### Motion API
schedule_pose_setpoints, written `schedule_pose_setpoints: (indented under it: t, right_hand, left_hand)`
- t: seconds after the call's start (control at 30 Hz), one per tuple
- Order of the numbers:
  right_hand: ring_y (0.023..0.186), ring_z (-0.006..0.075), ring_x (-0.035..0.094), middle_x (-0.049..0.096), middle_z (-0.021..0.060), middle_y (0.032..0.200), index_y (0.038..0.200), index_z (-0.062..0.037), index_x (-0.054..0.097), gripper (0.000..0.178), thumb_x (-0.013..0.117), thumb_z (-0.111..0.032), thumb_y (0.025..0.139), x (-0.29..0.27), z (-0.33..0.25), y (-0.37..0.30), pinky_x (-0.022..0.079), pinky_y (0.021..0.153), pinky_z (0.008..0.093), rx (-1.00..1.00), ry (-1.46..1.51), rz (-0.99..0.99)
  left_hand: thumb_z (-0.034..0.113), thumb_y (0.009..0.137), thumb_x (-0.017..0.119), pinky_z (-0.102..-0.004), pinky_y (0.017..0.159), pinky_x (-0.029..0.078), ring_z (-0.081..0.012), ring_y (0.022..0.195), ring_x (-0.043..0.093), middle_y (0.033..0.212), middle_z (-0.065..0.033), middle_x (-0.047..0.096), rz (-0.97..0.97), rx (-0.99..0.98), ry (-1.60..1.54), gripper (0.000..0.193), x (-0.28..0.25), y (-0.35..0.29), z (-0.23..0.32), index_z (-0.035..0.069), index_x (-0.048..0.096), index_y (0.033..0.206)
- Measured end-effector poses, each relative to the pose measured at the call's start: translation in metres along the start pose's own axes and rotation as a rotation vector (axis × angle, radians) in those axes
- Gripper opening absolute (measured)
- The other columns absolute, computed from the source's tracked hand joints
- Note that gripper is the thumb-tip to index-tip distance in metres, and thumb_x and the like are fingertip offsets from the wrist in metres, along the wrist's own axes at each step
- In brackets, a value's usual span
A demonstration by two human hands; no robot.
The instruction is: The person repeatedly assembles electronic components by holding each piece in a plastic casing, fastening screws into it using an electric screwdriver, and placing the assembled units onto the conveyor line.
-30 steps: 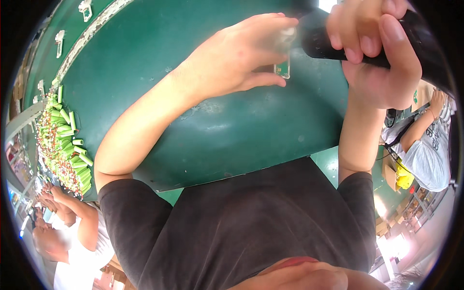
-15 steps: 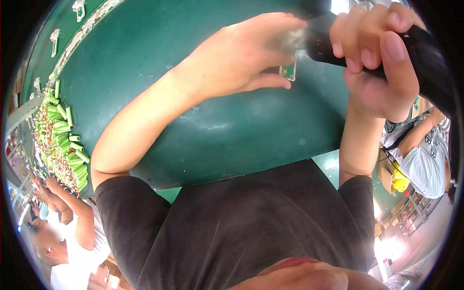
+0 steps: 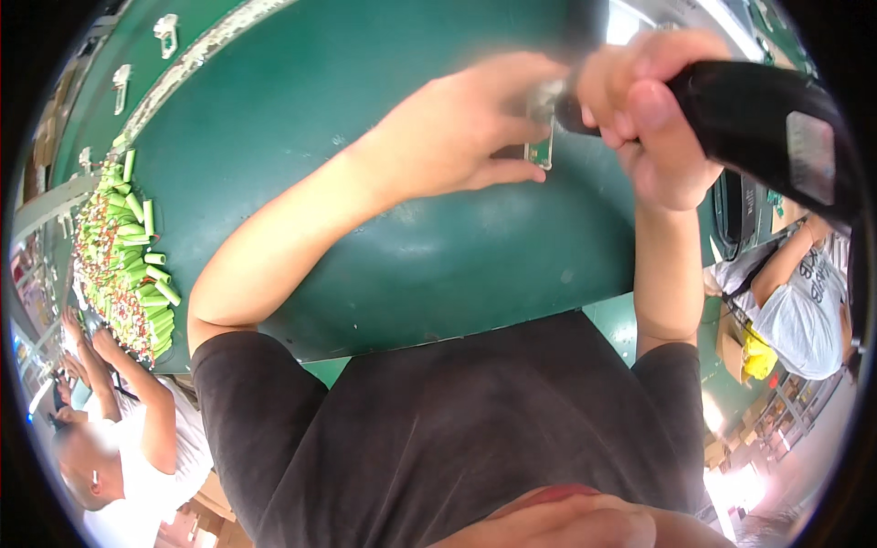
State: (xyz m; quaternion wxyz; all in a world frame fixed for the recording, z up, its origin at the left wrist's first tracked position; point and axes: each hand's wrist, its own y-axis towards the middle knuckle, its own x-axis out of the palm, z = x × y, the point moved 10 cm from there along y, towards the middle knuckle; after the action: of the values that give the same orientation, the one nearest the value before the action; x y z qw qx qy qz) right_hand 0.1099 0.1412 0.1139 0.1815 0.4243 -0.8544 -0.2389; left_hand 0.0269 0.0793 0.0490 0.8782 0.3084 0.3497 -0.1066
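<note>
My left hand (image 3: 457, 123) is over the green table, fingers closed around a small green circuit board in a pale, see-through housing (image 3: 539, 151). The board's upper part is blurred and partly covered by my fingers. My right hand (image 3: 653, 119) grips a thick black hand-held tool (image 3: 740, 110) that has a pale label (image 3: 810, 157) on its body. The tool's narrower dark end points left at the top of the board; blur keeps me from telling whether they touch.
Several light-green cylinders with thin red wires (image 3: 137, 265) are heaped at the table's left edge. Beyond a whitish rail (image 3: 183, 64) lie small pale parts (image 3: 165, 35). People sit at left (image 3: 137, 457) and right (image 3: 795, 310). A yellow bag (image 3: 756, 354) is at the right.
Both hands have shifted slightly down in the view, and my right hand has moved left, with the tool's body turned so its label shows. Each hand keeps its hold.
</note>
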Motion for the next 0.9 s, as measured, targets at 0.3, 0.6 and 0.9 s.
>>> schedule_pose_setpoints:
  t: [0.3, 0.6, 0.9]
  right_hand:
    - [0.052, 0.0123, 0.050, 0.054, 0.0046, 0.067, 0.112, -0.0005, 0.049, 0.022, 0.056, 0.008, 0.093, -0.017, -0.020, -0.001, 0.045, 0.051, 0.0279, -0.068, 0.102, 0.158]
    - [0.071, 0.0140, 0.058, 0.058, 0.0076, 0.084, 0.142, -0.0003, 0.034, 0.058, 0.061, 0.003, 0.091, -0.003, 0.012, -0.003, 0.050, 0.066, 0.0297, 0.100, -0.158, 0.310]
    - [0.065, 0.0114, 0.057, 0.059, 0.0073, 0.083, 0.140, 0.0040, 0.038, 0.056, 0.058, 0.010, 0.088, -0.024, 0.008, -0.016, 0.049, 0.059, 0.0251, -0.025, -0.070, 0.386]
  left_hand:
    - [0.014, 0.082, 0.079, -0.0436, 0.103, 0.052, -0.0392, 0.129, 0.057, 0.143, -0.0204, 0.053, -0.060, -0.157, 0.196, 0.033, -0.053, 0.031, -0.028, 0.007, 0.059, 0.107]
    - [0.033, 0.087, 0.079, -0.0444, 0.106, 0.049, -0.0343, 0.127, 0.059, 0.138, -0.0167, 0.059, 0.391, -0.412, 0.571, 0.055, -0.181, 0.012, -0.216, 0.009, 0.060, 0.133]
    - [0.018, 0.098, 0.065, -0.0308, 0.069, 0.052, -0.0205, 0.081, 0.066, 0.090, -0.0113, 0.068, 0.438, 0.131, 0.036, 0.035, -0.201, 0.085, 0.067, -0.005, 0.064, 0.073]
